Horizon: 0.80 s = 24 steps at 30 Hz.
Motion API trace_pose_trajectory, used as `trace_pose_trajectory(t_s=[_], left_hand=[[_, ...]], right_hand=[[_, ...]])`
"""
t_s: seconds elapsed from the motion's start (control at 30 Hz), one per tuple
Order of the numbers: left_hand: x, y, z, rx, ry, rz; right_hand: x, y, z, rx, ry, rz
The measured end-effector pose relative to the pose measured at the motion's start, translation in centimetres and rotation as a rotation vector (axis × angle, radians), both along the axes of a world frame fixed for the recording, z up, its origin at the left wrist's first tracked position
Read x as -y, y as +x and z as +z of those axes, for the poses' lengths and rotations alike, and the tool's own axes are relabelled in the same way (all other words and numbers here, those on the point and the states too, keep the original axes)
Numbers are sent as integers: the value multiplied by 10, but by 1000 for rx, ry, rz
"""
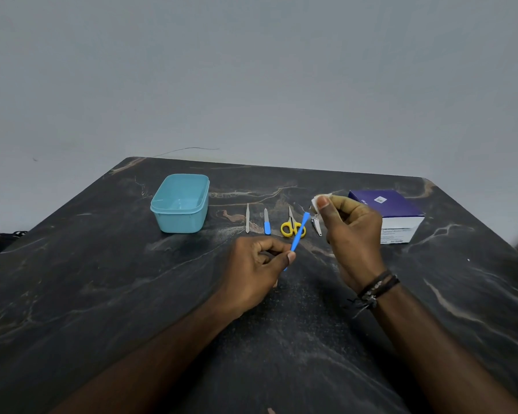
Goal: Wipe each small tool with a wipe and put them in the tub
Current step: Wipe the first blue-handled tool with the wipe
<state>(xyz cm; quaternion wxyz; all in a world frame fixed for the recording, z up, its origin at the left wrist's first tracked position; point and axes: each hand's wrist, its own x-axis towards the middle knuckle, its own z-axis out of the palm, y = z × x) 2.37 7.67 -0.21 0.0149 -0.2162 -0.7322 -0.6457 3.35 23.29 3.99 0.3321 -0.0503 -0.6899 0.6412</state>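
My left hand (259, 265) pinches a thin blue plastic tool (300, 232) near its lower end, so the tool points up and to the right. Just right of the tool's tip, my right hand (352, 231) holds a small white wipe (320, 199) between thumb and fingers. On the dark table lie a steel tweezer (247, 218), a blue-handled file (267, 222), yellow-handled scissors (290, 224) and a nail clipper (317, 226), in a row. The light blue tub (165, 203) stands open at the left of the row, with nothing visible inside.
A purple and white wipe box (396, 212) sits at the right, partly behind my right hand. The dark marbled table (102, 294) ends at a grey wall close behind the tub and box. A dark object lies off the table's left edge.
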Motion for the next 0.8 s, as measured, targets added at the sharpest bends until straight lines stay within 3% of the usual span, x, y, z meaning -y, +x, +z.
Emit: trace_pose_trajectory(t_s=[0.53,0.8], left_hand=[[-1,3,4,7,29,-3],[0,5,6,4,33,-13]], right_hand=[[6,1,-5,45,26,70],[6,2,-6,121,156,151]])
